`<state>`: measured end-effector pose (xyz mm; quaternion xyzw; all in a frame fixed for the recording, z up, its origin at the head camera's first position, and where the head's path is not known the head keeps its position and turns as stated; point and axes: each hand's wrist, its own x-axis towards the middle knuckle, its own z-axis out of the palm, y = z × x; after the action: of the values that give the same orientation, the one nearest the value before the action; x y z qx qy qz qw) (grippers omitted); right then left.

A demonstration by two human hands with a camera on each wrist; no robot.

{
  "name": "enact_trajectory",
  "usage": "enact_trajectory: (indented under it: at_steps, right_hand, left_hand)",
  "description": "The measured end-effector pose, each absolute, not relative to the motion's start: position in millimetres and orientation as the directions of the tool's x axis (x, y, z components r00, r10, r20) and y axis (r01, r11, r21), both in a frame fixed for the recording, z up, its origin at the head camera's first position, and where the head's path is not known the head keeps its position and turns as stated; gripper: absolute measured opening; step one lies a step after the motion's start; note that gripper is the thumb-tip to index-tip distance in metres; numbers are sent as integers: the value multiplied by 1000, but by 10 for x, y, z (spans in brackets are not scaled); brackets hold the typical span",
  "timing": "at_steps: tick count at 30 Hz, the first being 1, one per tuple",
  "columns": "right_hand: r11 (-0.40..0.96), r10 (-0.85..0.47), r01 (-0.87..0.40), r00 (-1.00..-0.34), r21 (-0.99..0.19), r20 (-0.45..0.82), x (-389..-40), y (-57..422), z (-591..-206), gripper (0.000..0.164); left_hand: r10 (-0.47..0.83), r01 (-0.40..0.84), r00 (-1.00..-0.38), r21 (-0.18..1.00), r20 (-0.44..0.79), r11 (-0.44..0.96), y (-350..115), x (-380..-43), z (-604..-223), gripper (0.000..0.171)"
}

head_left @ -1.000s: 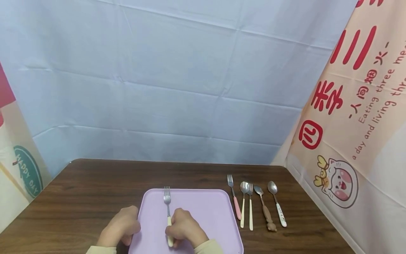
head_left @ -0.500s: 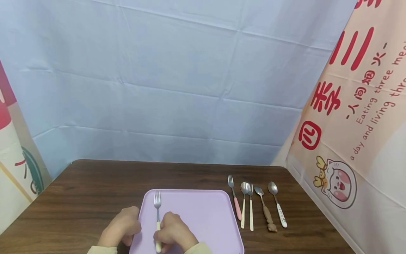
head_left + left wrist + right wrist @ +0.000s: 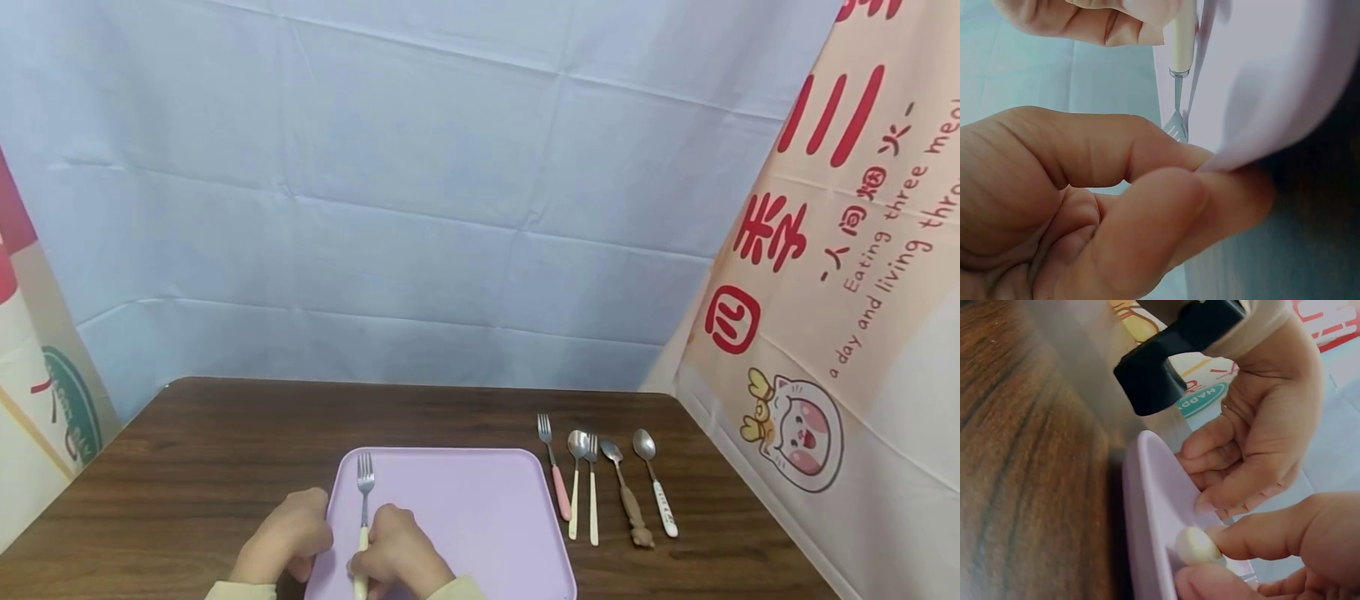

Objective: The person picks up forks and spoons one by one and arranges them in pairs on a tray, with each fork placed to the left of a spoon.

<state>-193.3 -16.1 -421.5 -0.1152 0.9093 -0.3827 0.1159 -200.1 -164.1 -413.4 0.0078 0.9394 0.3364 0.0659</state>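
A light purple tray (image 3: 465,508) lies on the dark wooden table. My left hand (image 3: 288,533) pinches its left rim between thumb and fingers, as the left wrist view shows close up. With thumb and finger my right hand (image 3: 401,550) pinches the cream handle of a fork (image 3: 365,492). The fork lies lengthwise along the tray's left side, its metal tines toward the far edge. In the right wrist view the rounded handle end (image 3: 1196,545) sits between thumb and finger, close to the tray wall (image 3: 1147,506).
Right of the tray lie a pink-handled fork (image 3: 558,479), a cream-handled spoon (image 3: 576,475), a slim cream-handled fork (image 3: 593,500), a spoon with a brown bear handle (image 3: 630,504) and a white-handled spoon (image 3: 660,492). A pale blue cloth (image 3: 420,208) hangs behind the table.
My right hand has moved the fork leftward across the tray and slightly nearer to me, to the tray's left side. The left hand has stayed on the rim.
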Motion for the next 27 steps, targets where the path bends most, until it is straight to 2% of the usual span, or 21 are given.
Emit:
enact_trajectory:
  at_steps: [7,18,27]
  right_hand:
    - [695,-274,-97,-952,-713,-138,-1934,-210,-4214,23]
    - [733,-269,-146,-959,-665,-85,-1936,-230,-4232,27]
    - [720,-272,-144,-958,-679,-86,-1935,-243,-4259,27]
  left_hand:
    - [61,-27,-991,626,-119,779,-1649,-2016,-4121,9]
    - [68,-29,-989,623,-131,782,-1653,-2021,-4111,9]
    - [73,-24,-989,626,-128,779,-1660,-2023,-4129,10]
